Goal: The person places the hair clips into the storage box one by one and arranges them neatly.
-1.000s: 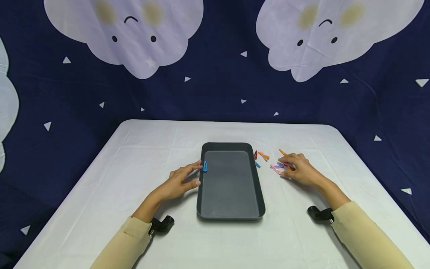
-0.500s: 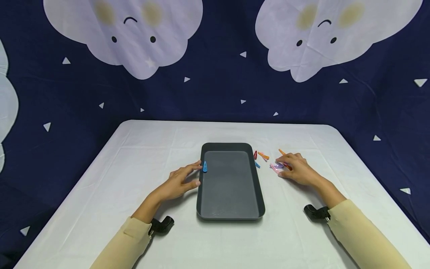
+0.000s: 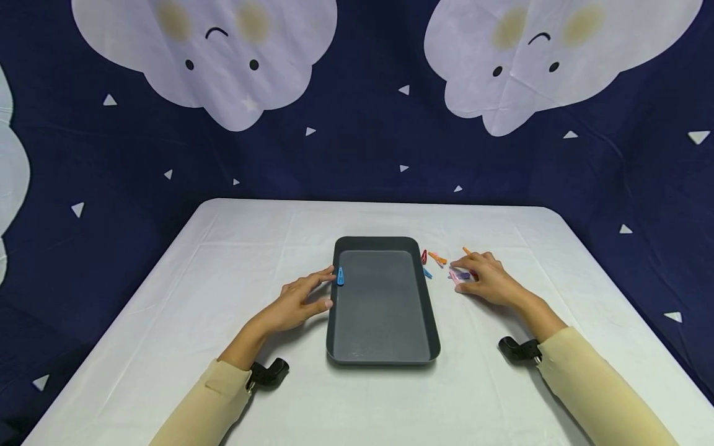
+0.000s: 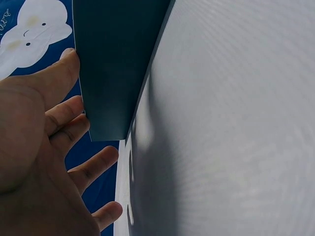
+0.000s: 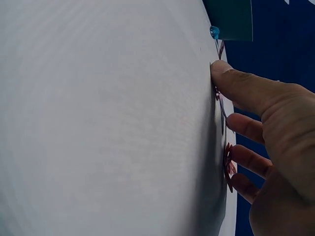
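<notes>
A dark grey tray [image 3: 379, 310] lies on the white table. My left hand [image 3: 294, 303] rests its fingertips against the tray's left side, fingers extended; the left wrist view shows them at the outer wall [image 4: 115, 73]. A blue snap hair clip [image 3: 340, 276] sits at the tray's left edge, beside those fingers. Right of the tray, my right hand [image 3: 495, 282] reaches over a loose group of hair clips, thumb and fingers spread. A pink hair clip [image 3: 453, 277] and a purple hair clip [image 3: 463, 276] lie between thumb and forefinger. More clips [image 5: 229, 167] are under the other fingers, partly hidden.
Close to the tray's right wall lie a red clip [image 3: 424, 257], an orange clip [image 3: 438, 257] and a blue clip [image 3: 427, 273]. Another orange clip [image 3: 466, 251] pokes out behind my right hand. A dark blue cloud-print cloth [image 3: 368, 155] hangs behind the table.
My right hand has shifted slightly left over the clips, toward the pink and purple ones. My left hand and the tray stay where they were.
</notes>
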Action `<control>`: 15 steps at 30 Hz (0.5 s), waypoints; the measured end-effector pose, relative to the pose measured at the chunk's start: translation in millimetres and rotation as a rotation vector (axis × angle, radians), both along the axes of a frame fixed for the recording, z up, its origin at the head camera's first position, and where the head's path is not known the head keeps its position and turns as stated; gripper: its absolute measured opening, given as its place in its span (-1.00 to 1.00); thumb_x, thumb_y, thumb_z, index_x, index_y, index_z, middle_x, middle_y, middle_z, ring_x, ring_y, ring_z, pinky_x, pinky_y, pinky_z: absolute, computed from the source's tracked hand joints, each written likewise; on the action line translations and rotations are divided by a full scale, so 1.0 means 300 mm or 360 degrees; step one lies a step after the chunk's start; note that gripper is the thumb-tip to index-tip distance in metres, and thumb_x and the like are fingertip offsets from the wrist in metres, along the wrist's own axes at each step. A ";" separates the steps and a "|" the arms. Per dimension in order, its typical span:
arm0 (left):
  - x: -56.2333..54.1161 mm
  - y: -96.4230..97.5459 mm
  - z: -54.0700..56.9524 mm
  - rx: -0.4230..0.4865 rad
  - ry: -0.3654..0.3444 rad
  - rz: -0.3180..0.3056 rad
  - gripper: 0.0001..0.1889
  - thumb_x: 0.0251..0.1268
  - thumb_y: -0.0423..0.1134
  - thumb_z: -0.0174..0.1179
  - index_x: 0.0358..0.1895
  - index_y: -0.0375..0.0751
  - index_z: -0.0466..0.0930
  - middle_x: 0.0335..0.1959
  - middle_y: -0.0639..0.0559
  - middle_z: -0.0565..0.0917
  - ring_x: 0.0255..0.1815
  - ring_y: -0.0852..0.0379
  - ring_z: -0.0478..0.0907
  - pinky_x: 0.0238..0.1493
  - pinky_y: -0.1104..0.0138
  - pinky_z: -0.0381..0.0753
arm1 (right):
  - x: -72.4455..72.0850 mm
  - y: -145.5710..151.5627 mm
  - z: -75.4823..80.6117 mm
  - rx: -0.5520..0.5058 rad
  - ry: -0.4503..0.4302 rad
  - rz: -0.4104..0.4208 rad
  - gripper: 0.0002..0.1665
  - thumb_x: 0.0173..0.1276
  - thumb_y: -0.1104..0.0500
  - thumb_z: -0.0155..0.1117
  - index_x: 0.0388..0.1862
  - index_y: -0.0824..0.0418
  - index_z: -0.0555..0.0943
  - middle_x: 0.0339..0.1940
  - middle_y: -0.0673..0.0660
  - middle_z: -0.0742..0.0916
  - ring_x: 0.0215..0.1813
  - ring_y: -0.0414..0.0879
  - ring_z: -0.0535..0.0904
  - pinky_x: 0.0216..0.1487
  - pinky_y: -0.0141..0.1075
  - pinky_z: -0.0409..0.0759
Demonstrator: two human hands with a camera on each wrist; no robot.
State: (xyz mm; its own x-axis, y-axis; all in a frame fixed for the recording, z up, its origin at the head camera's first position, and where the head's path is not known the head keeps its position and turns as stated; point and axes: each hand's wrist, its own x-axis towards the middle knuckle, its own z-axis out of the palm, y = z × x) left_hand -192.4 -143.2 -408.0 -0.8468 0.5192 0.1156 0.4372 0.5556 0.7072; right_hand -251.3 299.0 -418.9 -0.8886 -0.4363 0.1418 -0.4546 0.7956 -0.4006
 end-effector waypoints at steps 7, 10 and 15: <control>-0.002 0.000 -0.002 -0.0014 0.0005 0.0003 -0.46 0.34 -0.04 0.12 0.35 -0.07 0.28 0.51 0.06 0.15 0.52 -0.08 0.08 0.31 -0.18 -0.03 | -0.004 -0.003 -0.001 0.0011 0.0074 0.0061 -0.44 0.10 0.09 0.44 0.13 0.08 0.59 0.06 0.15 0.64 -0.04 -0.01 0.33 -0.05 -0.09 0.18; -0.002 0.002 -0.002 -0.0013 0.0002 0.0004 -0.46 0.34 -0.04 0.11 0.34 -0.08 0.28 0.51 0.06 0.15 0.51 -0.08 0.08 0.32 -0.18 -0.04 | -0.006 -0.001 -0.002 0.0008 0.0066 0.0077 -0.47 0.10 0.09 0.43 0.11 0.06 0.60 0.07 0.14 0.63 -0.03 -0.02 0.32 -0.05 -0.10 0.17; 0.001 0.002 0.000 -0.0004 0.0004 0.0003 -0.46 0.34 -0.05 0.12 0.34 -0.09 0.29 0.50 0.05 0.16 0.52 -0.08 0.08 0.32 -0.18 -0.04 | -0.008 0.005 -0.003 0.0020 0.0024 0.0074 -0.48 0.11 0.06 0.43 0.10 0.04 0.60 0.10 0.13 0.62 0.00 0.00 0.33 -0.01 -0.08 0.18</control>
State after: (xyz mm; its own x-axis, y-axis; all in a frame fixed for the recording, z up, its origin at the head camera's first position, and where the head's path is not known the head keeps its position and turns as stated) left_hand -192.3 -142.7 -407.9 -0.8474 0.5180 0.1163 0.4379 0.5582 0.7047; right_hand -253.6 300.4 -419.8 -0.8649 -0.4792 0.1494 -0.4974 0.7782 -0.3834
